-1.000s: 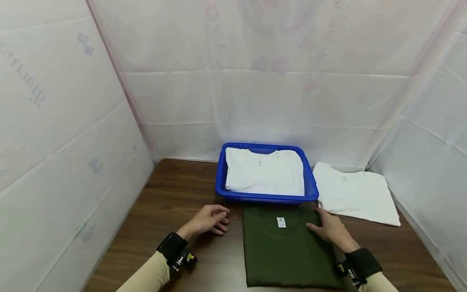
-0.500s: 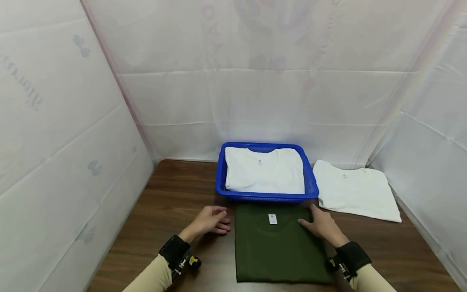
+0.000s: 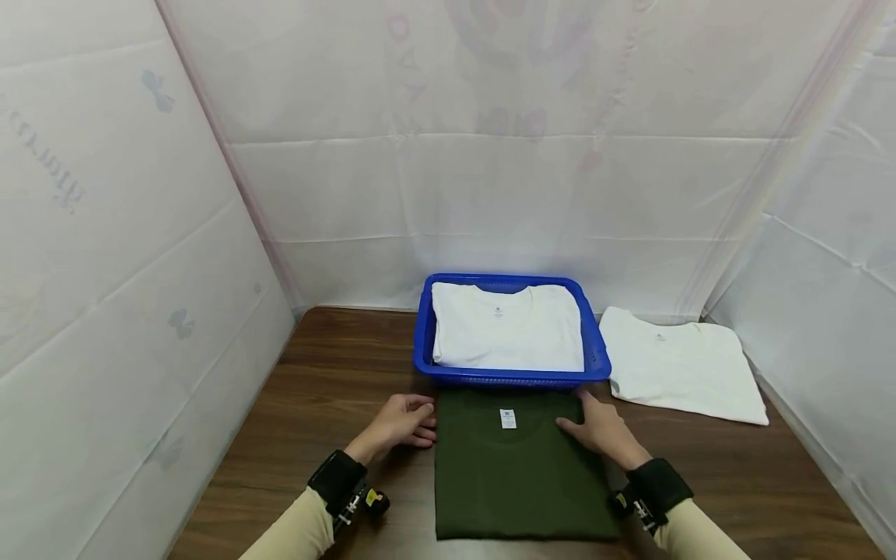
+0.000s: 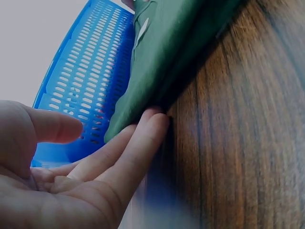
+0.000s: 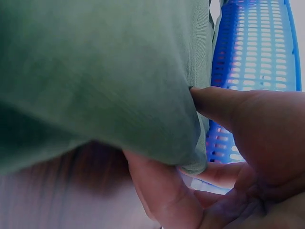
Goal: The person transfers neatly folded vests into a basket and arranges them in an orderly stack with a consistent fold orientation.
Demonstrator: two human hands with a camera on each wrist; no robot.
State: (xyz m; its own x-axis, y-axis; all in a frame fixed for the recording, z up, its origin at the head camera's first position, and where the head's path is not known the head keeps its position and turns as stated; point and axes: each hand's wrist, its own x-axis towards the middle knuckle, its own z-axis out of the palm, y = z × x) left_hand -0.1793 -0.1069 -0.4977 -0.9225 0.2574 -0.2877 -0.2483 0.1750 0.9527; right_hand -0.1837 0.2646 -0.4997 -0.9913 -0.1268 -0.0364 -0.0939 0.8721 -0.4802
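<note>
A folded dark green T-shirt [image 3: 521, 486] with a white neck label lies on the wooden table, its collar close to the blue basket. At its right edge my right hand [image 3: 603, 429] pinches the cloth. The right wrist view shows the thumb [image 5: 214, 102] on top and a finger under the edge. My left hand [image 3: 397, 422] is at the opposite edge, palm side toward the shirt. In the left wrist view its straight fingertips [image 4: 153, 121] reach the lower edge of the green T-shirt [image 4: 152, 67], while the thumb stands apart.
Behind the T-shirt stands a blue plastic basket [image 3: 511, 376] holding folded white T-shirt material [image 3: 507, 334]. Another folded white T-shirt [image 3: 686, 373] lies right of the basket. Pale sheeting [image 3: 336, 187] walls the table's back and sides.
My right hand has shifted left, and the green T-shirt has slid left with it until its left edge meets my left hand. The left hand has barely moved.
</note>
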